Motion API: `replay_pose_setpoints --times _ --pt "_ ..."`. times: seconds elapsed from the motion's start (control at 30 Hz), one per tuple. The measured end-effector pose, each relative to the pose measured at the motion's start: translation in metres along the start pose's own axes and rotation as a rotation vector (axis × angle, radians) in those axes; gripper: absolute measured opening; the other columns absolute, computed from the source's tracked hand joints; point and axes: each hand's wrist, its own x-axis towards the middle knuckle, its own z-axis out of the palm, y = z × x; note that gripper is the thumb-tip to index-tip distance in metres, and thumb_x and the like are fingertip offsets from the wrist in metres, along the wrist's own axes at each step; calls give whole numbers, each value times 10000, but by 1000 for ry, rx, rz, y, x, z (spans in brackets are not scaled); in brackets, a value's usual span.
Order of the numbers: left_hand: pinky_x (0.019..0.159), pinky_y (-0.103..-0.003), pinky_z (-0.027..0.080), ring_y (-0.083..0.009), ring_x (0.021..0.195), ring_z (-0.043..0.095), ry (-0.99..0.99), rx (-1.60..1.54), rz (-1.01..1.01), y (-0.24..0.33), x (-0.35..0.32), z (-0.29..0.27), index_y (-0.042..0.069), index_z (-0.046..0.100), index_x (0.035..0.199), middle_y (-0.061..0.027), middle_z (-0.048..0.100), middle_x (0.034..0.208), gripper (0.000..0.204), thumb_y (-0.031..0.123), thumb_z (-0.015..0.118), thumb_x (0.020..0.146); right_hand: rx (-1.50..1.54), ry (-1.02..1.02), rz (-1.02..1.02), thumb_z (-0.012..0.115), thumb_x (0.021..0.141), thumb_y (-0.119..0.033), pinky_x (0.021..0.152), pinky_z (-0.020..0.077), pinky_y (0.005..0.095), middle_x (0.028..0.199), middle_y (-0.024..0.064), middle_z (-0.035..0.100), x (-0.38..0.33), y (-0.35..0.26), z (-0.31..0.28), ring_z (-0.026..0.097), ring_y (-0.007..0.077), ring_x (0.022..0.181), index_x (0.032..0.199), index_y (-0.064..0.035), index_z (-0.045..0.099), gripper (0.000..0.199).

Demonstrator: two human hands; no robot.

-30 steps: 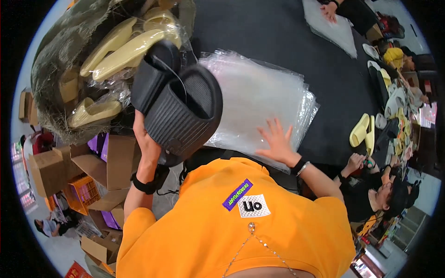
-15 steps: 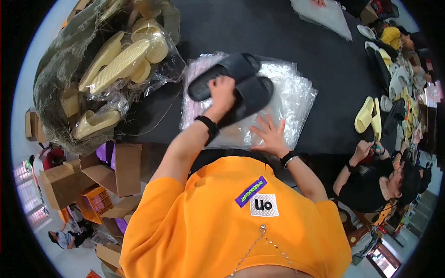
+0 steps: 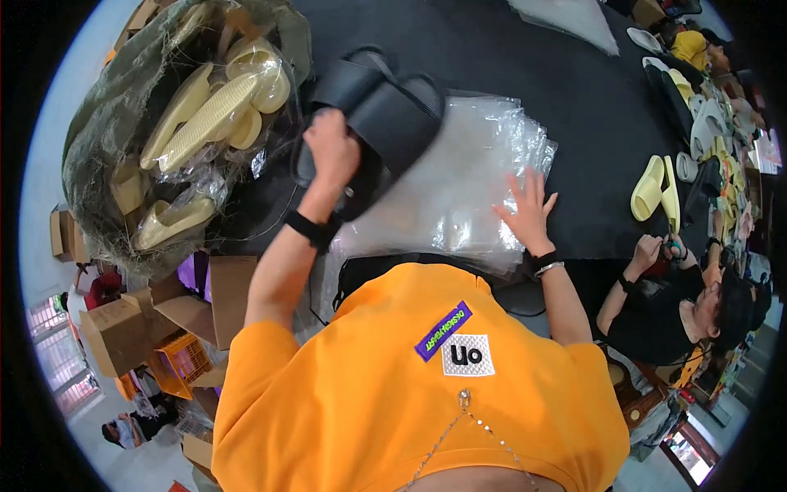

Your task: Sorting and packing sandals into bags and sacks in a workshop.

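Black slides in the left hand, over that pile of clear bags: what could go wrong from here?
1. The left hand grips both black slides together above the table; one could slip free.
2. The right hand presses flat on the stack of clear plastic bags; the slick sheets might slide or fan out.
3. The netted sack of yellow slides bulges close beside the left hand and may get knocked.

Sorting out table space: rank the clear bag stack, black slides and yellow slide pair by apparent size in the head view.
1. Clear bag stack
2. Black slides, in the left hand
3. Yellow slide pair, farther off, so unsure
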Motion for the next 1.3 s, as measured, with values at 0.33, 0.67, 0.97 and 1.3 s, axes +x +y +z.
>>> replay_pose_setpoints --times 0.33,0.67,0.97,1.3 --pt "843 -418 315 -259 1033 447 -96 101 371 -8 -105 48 48 519 903 -94 519 1018 298 79 565 610 115 -53 -62 617 707 -501 1027 64 542 1423 176 82 16 13 41 32 418 1296 1340 -210 308 762" --pt "789 -421 335 -322 938 450 -151 207 -18 -56 -97 -9 9 485 839 -146 500 905 235 12 518 606 9 -97 -16 625 687 -503 992 16 614 1424 184 74 12 -3 6 16 367 1314 1326 -203 334 763" --pt "826 -412 320 -266 988 460 -174 30 531 92 -38 30 45 517 883 -96 519 944 241 31 517 643 -8 -34 -433 385 712 -712 939 -51 675 1394 94 242 -23 -16 62 83 343 1308 1291 -259 397 736" --pt "830 -433 330 -222 1077 447 -177 119 506 58 -8 103 95 539 993 -28 543 1120 257 96 489 741 -6 -91 -346 474 703 -664 947 -51 667 1373 67 286 -26 -17 53 173 325 1285 1306 -326 352 702"
